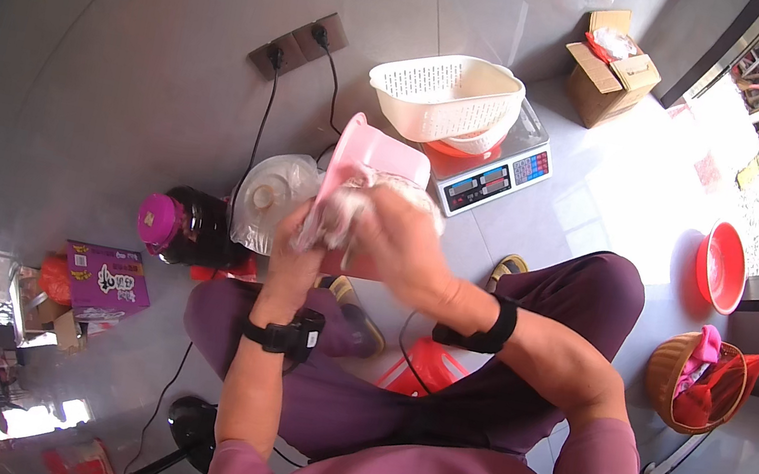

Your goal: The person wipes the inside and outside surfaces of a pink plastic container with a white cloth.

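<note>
A pink plastic basin [388, 153] is tilted up in front of me. My left hand [297, 253] grips it at its near left rim. In my right hand [398, 236] is a bunched whitish cloth [347, 205], pressed against the basin's side; both hand and cloth are slightly blurred. Part of the basin is hidden behind my hands and the cloth. Just beyond it, a white perforated plastic basket [449, 101] rests in a stack with a red-based piece on a digital weighing scale [497, 174].
Left of my hands stand a plastic-wrapped round container [273, 199] and a dark jar with a purple lid [158, 221]. Power cords run from the wall socket [299, 46]. A cardboard box [613, 80], a red basin [721, 267] and a wicker basket [663, 375] are to the right.
</note>
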The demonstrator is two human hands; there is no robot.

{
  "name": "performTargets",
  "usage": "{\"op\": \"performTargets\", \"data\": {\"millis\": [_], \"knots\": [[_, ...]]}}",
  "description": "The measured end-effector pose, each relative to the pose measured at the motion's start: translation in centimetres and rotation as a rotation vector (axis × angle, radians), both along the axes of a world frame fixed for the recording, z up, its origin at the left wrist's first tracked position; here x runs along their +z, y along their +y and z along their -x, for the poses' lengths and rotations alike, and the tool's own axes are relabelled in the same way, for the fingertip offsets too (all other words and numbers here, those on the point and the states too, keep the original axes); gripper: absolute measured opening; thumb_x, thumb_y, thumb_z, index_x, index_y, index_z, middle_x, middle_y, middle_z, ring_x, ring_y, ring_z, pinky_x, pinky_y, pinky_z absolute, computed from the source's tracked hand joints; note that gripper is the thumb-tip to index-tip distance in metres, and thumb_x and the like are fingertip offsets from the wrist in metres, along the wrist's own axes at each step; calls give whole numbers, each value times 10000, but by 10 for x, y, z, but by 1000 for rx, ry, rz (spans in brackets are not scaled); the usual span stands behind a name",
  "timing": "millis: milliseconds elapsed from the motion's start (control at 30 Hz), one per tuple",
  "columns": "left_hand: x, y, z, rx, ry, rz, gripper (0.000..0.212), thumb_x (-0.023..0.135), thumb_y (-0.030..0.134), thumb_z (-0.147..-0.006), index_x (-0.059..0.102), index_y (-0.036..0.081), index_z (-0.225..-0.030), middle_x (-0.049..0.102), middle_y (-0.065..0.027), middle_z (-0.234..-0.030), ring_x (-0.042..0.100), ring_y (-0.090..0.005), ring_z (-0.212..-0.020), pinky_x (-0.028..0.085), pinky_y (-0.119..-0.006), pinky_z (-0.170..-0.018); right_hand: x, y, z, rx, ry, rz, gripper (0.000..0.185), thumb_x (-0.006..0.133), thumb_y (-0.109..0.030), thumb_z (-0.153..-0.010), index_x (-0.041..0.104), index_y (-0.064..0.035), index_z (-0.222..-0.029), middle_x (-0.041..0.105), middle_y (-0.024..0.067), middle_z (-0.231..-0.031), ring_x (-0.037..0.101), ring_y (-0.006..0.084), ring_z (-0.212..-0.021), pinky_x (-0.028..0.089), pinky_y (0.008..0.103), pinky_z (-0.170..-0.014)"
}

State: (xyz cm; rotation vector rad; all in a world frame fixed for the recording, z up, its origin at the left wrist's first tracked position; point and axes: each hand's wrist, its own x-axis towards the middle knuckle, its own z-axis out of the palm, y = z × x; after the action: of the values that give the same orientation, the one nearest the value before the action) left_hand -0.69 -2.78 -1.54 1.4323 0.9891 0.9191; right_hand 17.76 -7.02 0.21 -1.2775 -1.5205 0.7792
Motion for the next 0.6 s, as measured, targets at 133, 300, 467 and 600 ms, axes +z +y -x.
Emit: {"op": "performTargets", "data": {"millis": [133, 300, 467, 600], "knots": [[32, -2, 3, -53, 60, -3, 353, 756, 83, -912, 669, -31, -1234, 723, -57, -1072, 651, -114, -961, 531, -295, -890, 40, 27, -43, -183, 546, 307, 397, 492, -309, -1050, 625, 19, -1228, 673, 97, -1017, 639, 211, -929, 524, 379, -824], [42, -19, -1, -217, 295, -172, 407, 784, 117, -870, 674, -4, -1243, 762, -154, -987, 754, -219, -889, 561, -323, -847, 31, 54, -144, -290, 174, 378, 705, 499, -598, -998, 746, 62, -990, 721, 190, -902, 662, 233, -865, 523, 380, -836], [28, -27, -10, -377, 526, -870, 327, 697, 161, -876, 715, 121, -1200, 694, -47, -754, 662, -257, -640, 502, -378, -637, 37, 45, -140, -307, -126, 574, 766, 510, -653, -979, 742, 77, -951, 694, 130, -812, 647, 186, -792, 519, 340, -803], [21, -29, -12, -407, 611, -983, 450, 703, 75, -777, 710, 152, -1220, 668, -3, -710, 637, -209, -626, 479, -344, -680, 42, 35, -131, -184, -48, 657, 611, 654, -515, -919, 730, 86, -1001, 728, 139, -847, 691, 210, -791, 545, 354, -771]]}}
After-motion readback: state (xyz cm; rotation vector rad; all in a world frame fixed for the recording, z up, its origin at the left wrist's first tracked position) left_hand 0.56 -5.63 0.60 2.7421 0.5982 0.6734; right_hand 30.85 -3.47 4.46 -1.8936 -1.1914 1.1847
